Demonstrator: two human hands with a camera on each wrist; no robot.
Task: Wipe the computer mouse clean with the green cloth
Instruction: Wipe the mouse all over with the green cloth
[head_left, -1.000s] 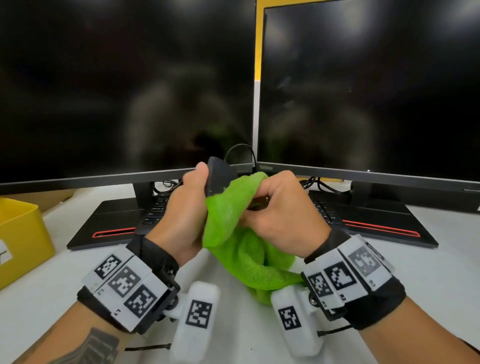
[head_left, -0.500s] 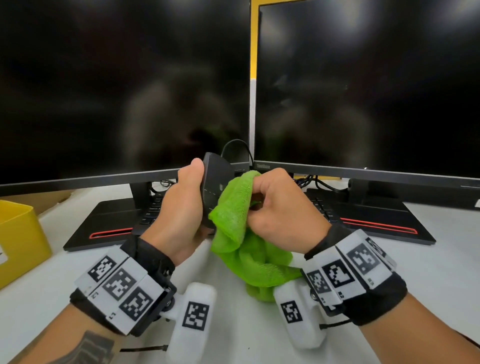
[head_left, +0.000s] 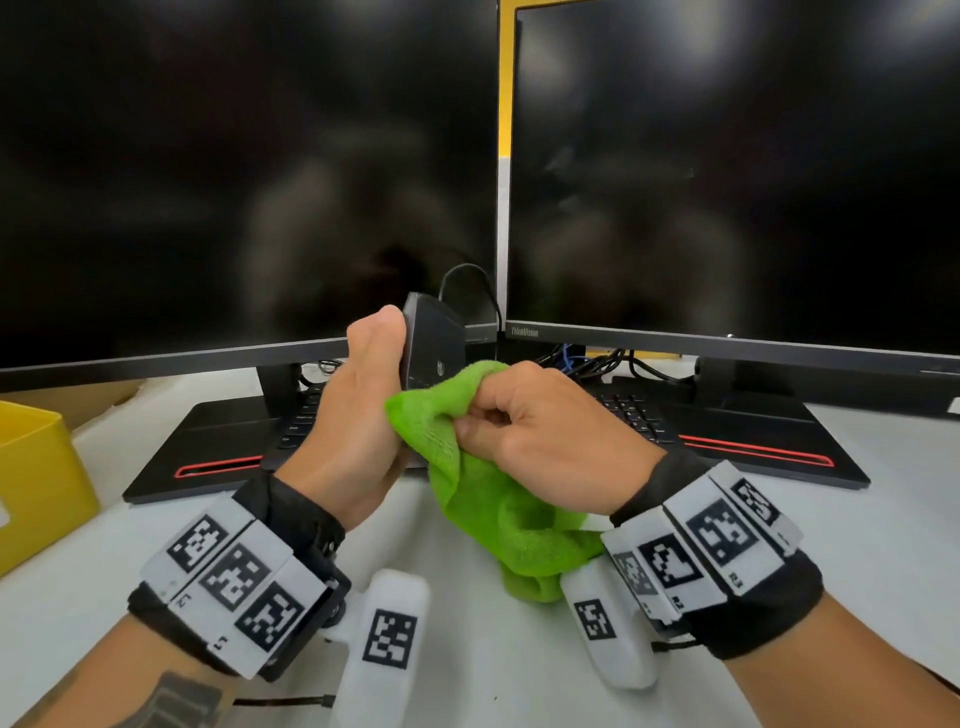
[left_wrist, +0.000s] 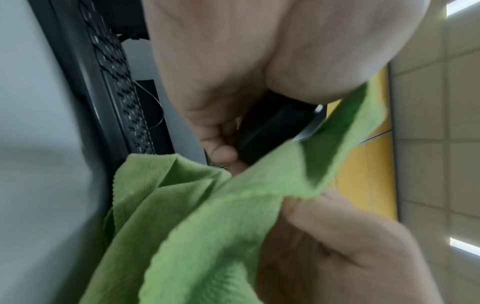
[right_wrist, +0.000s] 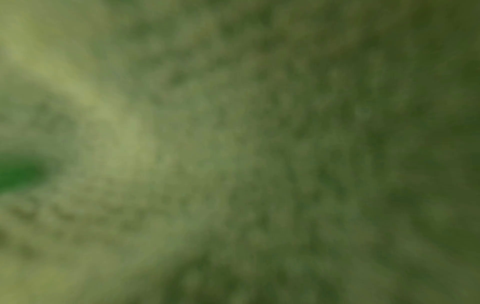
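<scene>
**Mouse held up, cloth against it**

The left hand (head_left: 358, 415) holds the black mouse (head_left: 434, 345) upright above the tabletop (head_left: 883, 530), in front of the gap between the two dark monitors (head_left: 249, 171). Its thumb lies along the mouse's near edge and the fingers (left_wrist: 221, 152) curl round the far side, so the hand is clenched on the mouse. A thin cable (head_left: 467, 275) loops up from the top of the mouse.

The right hand (head_left: 550, 431) has its fingers curled and its thumb pressing in, gripping a bunched part of the green cloth (head_left: 483, 499). The upper fold of the cloth touches the lower right side of the mouse; the rest hangs down between the wrists to the tabletop. In the left wrist view the cloth (left_wrist: 207, 226) drapes across the lower part of the mouse (left_wrist: 270, 131). The right wrist view is filled with blurred cloth (right_wrist: 233, 154).

A keyboard (head_left: 634, 415) lies behind the hands on the monitor bases. A yellow bin (head_left: 36, 478) stands at the left edge of the tabletop.
</scene>
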